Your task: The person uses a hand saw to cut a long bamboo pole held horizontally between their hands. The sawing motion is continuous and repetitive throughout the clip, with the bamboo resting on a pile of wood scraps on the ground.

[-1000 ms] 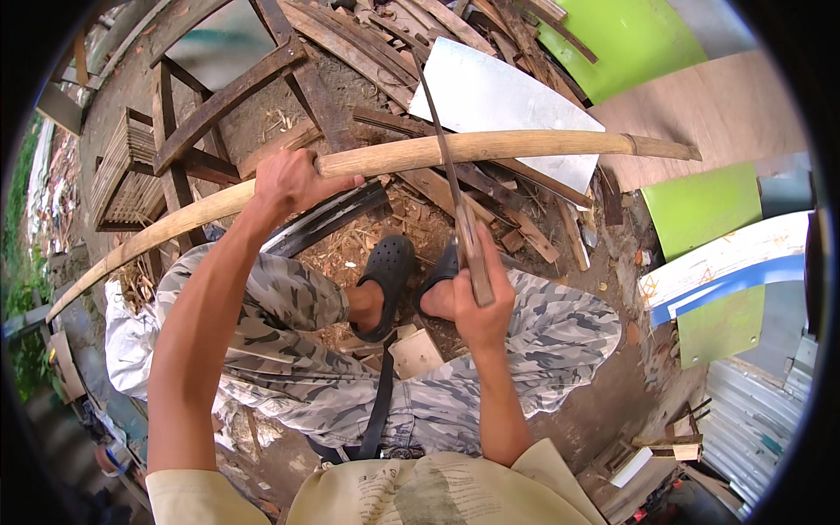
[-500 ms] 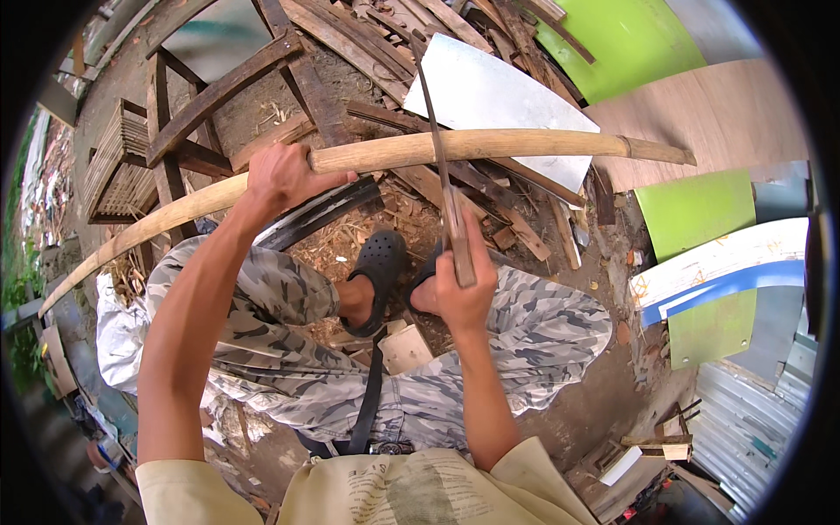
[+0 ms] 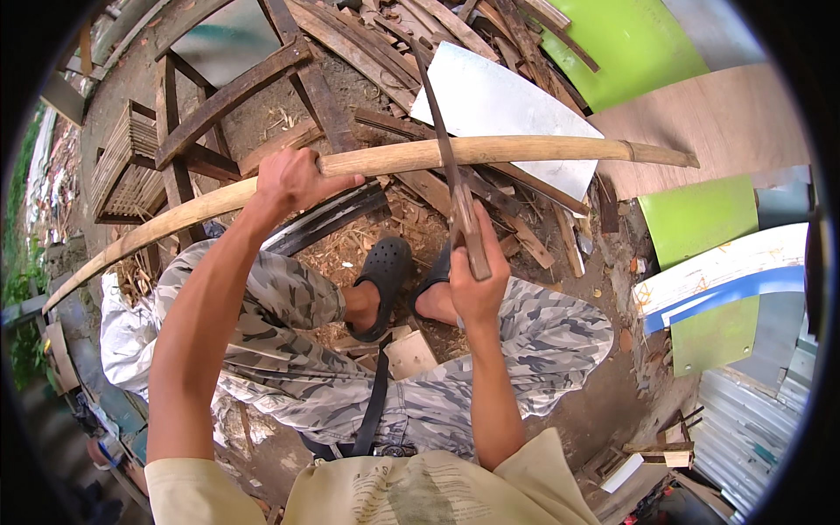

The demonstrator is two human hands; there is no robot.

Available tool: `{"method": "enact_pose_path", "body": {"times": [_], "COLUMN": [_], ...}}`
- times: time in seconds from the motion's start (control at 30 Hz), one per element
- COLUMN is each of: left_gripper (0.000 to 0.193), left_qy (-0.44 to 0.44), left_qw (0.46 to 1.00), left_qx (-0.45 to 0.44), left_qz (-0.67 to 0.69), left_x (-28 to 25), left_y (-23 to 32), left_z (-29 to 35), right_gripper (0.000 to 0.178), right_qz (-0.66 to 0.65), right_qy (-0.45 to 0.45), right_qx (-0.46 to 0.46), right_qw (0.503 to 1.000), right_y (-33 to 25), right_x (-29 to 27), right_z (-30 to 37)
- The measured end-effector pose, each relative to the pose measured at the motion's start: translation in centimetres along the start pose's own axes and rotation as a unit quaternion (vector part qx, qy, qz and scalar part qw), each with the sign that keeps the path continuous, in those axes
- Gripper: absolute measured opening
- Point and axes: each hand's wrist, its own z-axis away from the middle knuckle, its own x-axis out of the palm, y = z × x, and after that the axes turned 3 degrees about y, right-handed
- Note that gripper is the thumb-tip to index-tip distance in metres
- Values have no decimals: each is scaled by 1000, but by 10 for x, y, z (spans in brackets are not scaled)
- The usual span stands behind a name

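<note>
A long, pale bamboo pole (image 3: 525, 150) crosses in front of me, its nearer end reaching far left. My left hand (image 3: 293, 179) is closed around it, thumb lying along it toward the right. In my right hand (image 3: 481, 271) is the wooden handle of what looks like a hand saw (image 3: 444, 144), seen nearly edge-on. Its dark, narrow blade lies across the pole to the right of my left hand and points away from me. A thin dark line marks the pole beside the blade. Whether the teeth are in the bamboo cannot be made out.
Scrap boards (image 3: 350, 44) and a white sheet (image 3: 490, 105) lie beyond the pole. A wooden frame (image 3: 232, 101) stands at the far left. Green panels (image 3: 700, 219) and a plywood sheet (image 3: 726, 122) are on the right. Wood chips surround my dark clogs (image 3: 385, 276).
My right hand and the saw handle have shifted slightly right and away from me, and the blade has tilted a little. My left hand keeps its hold on the pole.
</note>
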Motion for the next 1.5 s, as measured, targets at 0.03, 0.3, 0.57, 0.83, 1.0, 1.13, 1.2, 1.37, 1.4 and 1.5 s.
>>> {"method": "enact_pose_path", "body": {"times": [0.03, 0.3, 0.57, 0.83, 1.0, 1.13, 1.2, 1.37, 1.4, 1.5], "left_gripper": [102, 98, 102, 101, 104, 106, 102, 104, 107, 106], "left_qy": [-3, 5, -20, 30, 29, 0, -17, 34, 48, 43], "left_qw": [1000, 1000, 1000, 999, 999, 1000, 1000, 999, 998, 999], "left_qx": [0, 7, 5, 31, 12, -1, 4, 21, 35, 28], "left_qz": [-6, 19, 11, 13, 16, 3, -6, -6, -10, 0], "left_x": [-2, 2, 0, 0, 8, 7, -1, 5, 10, 5], "left_y": [0, -5, 2, -1, -7, -8, -1, -6, -3, -2], "left_z": [1, 6, 1, 1, -5, -4, -2, 0, 2, 0], "right_gripper": [58, 59, 62, 55, 54, 60, 55, 54, 55, 55], "right_qz": [18, 121, 47, 72, 2, 131, 141, 75, 59, 28], "right_qy": [1, -21, 17, -15, 14, 18, -14, -7, -1, -1], "right_qx": [-17, -106, -72, -30, 4, -117, -69, -77, -38, 2], "right_qw": [1000, 987, 996, 997, 1000, 984, 987, 994, 998, 1000], "right_y": [6, 13, 17, 1, -6, 38, 34, 11, 2, -15], "right_x": [-9, -82, -19, -66, 2, -42, -87, -56, -31, 4], "right_z": [22, 135, 47, 99, 8, 114, 171, 83, 46, -4]}}
